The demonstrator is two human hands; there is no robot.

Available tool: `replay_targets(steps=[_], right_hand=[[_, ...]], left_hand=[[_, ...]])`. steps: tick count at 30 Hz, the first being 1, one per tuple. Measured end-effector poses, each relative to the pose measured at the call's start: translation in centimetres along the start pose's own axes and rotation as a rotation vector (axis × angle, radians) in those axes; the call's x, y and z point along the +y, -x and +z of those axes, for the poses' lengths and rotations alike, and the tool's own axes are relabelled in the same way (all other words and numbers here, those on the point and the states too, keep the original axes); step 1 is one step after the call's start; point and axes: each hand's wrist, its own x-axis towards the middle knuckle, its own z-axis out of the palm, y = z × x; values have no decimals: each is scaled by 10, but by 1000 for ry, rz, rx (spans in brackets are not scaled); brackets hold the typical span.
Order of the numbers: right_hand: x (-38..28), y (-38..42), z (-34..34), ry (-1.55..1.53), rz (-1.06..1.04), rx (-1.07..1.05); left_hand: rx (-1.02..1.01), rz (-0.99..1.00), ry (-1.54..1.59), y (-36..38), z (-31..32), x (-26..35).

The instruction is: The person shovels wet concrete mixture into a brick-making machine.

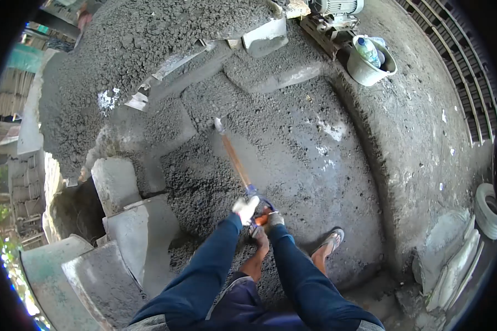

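Observation:
A shovel (236, 159) with a wooden shaft slants away from me. Its pale metal socket meets the wet grey mix (204, 105), and the blade is hidden or blends into it. My left hand (246, 211), in a whitish glove, is closed around the shaft close to its near end. Also gloved, my right hand (275, 220) is closed at the blue and orange handle end, just right of the left hand. Some of its fingers are hard to make out. Both hands are over the grey floor (298, 193), near my sandalled feet.
A large grey heap (138, 44) rises behind broken boards at upper left. Slabs (116, 182) and metal sheets (55, 270) lean at left. A raised kerb (375, 149) runs down the right. Beyond it are a bucket with bottles (364, 71), a motor (337, 6) and a tyre (487, 209).

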Motion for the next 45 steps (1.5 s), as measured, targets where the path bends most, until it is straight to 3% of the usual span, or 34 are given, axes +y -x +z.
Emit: replay_targets(steps=[1, 3, 5, 6, 8, 10, 11, 12, 14, 16, 18, 21, 22, 23, 24, 25, 27, 28, 30, 32, 37, 38, 39, 40, 41, 42, 44, 45], right_hand=[[-11, 26, 3, -30, -147, -120], [-7, 45, -12, -6, -257, -136], [-2, 76, -28, 59, -373, -201], [3, 98, -29, -146, -331, -228], [7, 123, -75, 1043, -767, -73], [13, 174, -102, 384, -547, -208], [17, 201, -116, 115, -437, -222], [23, 225, -130, -23, -328, -187], [39, 273, -158, -67, -383, 8], [18, 346, -138, 11, -472, 169], [32, 357, -189, -192, -414, 227], [27, 389, -222, -144, -441, 625], [24, 403, -235, -150, -423, 720], [41, 402, -298, 258, -466, 741], [34, 430, -305, 175, -320, 814], [69, 424, -378, 77, -383, 793], [59, 477, -385, 167, -278, 880], [52, 498, -386, 193, -223, 902], [33, 522, -386, 236, -194, 876], [8, 532, -383, 269, -216, 789], [-53, 530, -375, 272, -369, 358], [-67, 515, -378, 239, -421, 201], [-84, 498, -382, 191, -488, -11], [-97, 481, -393, 168, -528, -194], [-121, 517, -360, 802, -712, -215], [-147, 566, -309, 1376, -982, -152], [-179, 529, -385, 497, -271, -140], [-179, 558, -396, 452, -388, -11]], left_hand=[[-81, -87, 135, 19, 0, -1], [-261, -239, 391, 32, 8, -30], [-269, -306, 467, 37, 9, -57], [-303, -304, 472, 36, 9, -61], [-261, -262, 485, 35, 19, -49], [-395, -186, 717, 4, 38, -53], [-343, -96, 916, -8, 55, -48], [-402, -189, 1036, 12, 59, -13], [-171, -236, 1111, -10, 89, -9], [-231, -282, 1148, -42, 119, -33], [-299, -264, 1031, -36, 146, -58], [-265, -257, 1079, 15, 208, -88], [-194, -344, 1021, 45, 219, -78], [-217, -348, 1071, 61, 239, -94], [-204, -340, 1076, 86, 254, -101], [-235, -394, 1076, 107, 265, -106], [-285, -369, 1098, 156, 283, -114], [-242, -457, 1086, 185, 287, -104], [-341, -470, 1151, 228, 292, -95], [-305, -524, 1167, 273, 287, -62], [-469, -286, 1386, 386, 180, 73], [-453, -195, 1387, 407, 149, 111], [-532, 88, 1360, 411, 123, 133], [-446, 394, 1189, 417, 97, 160], [-381, 546, 1212, 410, 85, 171], [-433, 415, 1279, 394, 78, 178], [-429, 196, 1257, 414, 101, 175], [-469, 73, 1309, 421, 123, 163]])
